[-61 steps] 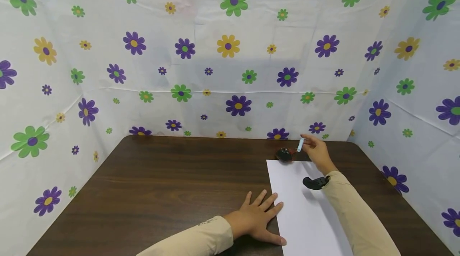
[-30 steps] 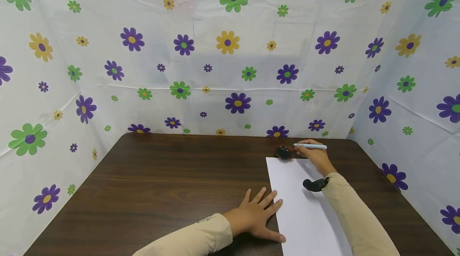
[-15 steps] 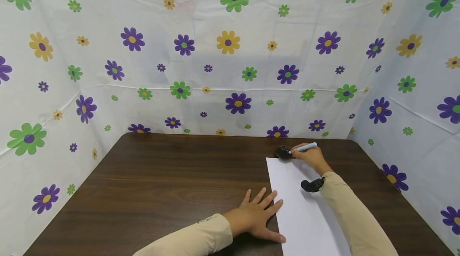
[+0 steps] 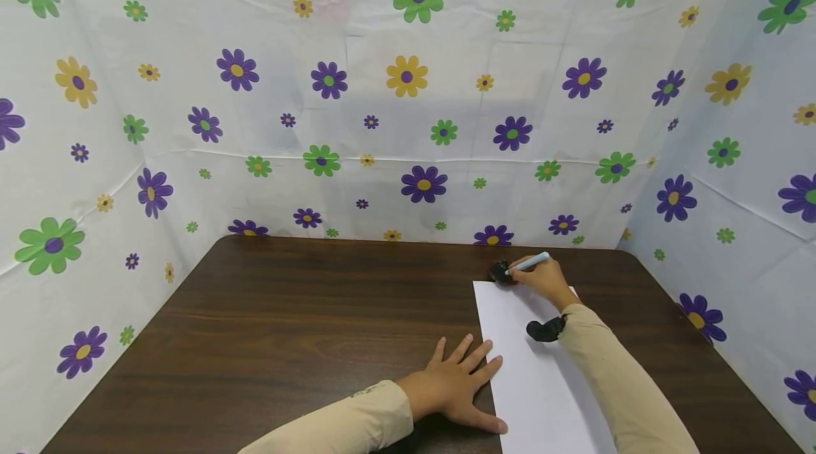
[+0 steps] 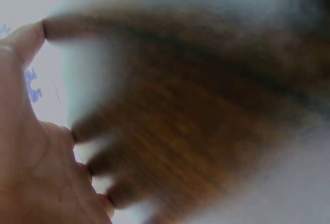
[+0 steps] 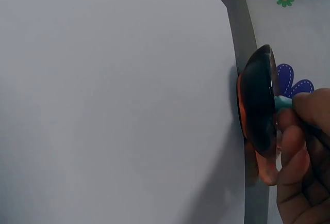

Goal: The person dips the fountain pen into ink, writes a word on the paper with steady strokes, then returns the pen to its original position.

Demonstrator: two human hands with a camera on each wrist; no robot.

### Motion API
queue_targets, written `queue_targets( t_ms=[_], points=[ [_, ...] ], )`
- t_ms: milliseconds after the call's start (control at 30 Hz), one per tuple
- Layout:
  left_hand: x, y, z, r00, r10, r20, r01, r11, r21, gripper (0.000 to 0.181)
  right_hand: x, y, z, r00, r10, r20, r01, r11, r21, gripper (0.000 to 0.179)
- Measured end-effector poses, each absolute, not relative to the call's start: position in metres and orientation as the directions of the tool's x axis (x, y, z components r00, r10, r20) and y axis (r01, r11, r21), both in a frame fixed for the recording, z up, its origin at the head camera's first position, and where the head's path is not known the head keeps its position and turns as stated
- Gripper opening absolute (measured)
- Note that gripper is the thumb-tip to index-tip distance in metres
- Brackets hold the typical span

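Pinching the pale-blue marker (image 4: pixel 529 262) in the right hand (image 4: pixel 545 282) at the far edge of the white paper (image 4: pixel 535 369), pointing it leftward at the dark rounded object (image 4: pixel 499 272) there, and resting the left hand (image 4: pixel 455 387), with fingers spread, at the paper's left side.

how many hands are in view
2. The left hand is spread at the left edge of the paper; the right hand is at its far end, pinching a pale blue pen.
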State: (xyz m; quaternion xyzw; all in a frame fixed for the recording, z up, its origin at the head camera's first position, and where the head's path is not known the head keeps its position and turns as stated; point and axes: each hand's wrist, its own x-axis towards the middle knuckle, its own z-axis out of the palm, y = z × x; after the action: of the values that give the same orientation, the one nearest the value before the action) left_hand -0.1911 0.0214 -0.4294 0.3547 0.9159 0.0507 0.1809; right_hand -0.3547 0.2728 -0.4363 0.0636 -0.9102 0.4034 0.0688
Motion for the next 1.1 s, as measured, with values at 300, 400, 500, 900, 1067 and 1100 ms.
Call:
queue_targets(
  t_ms=[300,400,500,900,1067,1100],
  points=[
    [-0.1915,0.0211,-0.4306,-0.675,0.676,-0.293,0.632,0.736,0.241,0.088,-0.3533,0.2706,-0.4302,-0.977,-0.052,0.205,-0.176,0.737,-0.652,0.016],
    [-0.1918,0.0211,-0.4306,-0.675,0.676,-0.294,0.631,0.736,0.244,0.088,-0.3519,0.2711,-0.4285,-0.975,-0.05,0.217,-0.179,0.755,-0.631,0.016],
    [-0.1918,0.021,-0.4302,-0.676,0.675,-0.294,0.629,0.737,0.247,0.088,-0.3511,0.2723,-0.428,-0.974,-0.048,0.222,-0.178,0.766,-0.617,0.016],
    [-0.1909,0.0205,-0.4283,-0.68,0.675,-0.287,0.627,0.738,0.249,0.087,-0.3467,0.2713,-0.4265,-0.973,-0.06,0.225,-0.192,0.753,-0.63,0.015],
    [-0.1906,0.0201,-0.4278,-0.674,0.68,-0.288,0.631,0.733,0.253,0.087,-0.347,0.2682,-0.4286,-0.967,-0.072,0.246,-0.213,0.757,-0.618,0.015],
    [-0.1905,0.02,-0.4274,-0.673,0.681,-0.289,0.631,0.732,0.256,0.087,-0.3473,0.2676,-0.4292,-0.967,-0.069,0.246,-0.212,0.754,-0.621,0.015]
  ],
)
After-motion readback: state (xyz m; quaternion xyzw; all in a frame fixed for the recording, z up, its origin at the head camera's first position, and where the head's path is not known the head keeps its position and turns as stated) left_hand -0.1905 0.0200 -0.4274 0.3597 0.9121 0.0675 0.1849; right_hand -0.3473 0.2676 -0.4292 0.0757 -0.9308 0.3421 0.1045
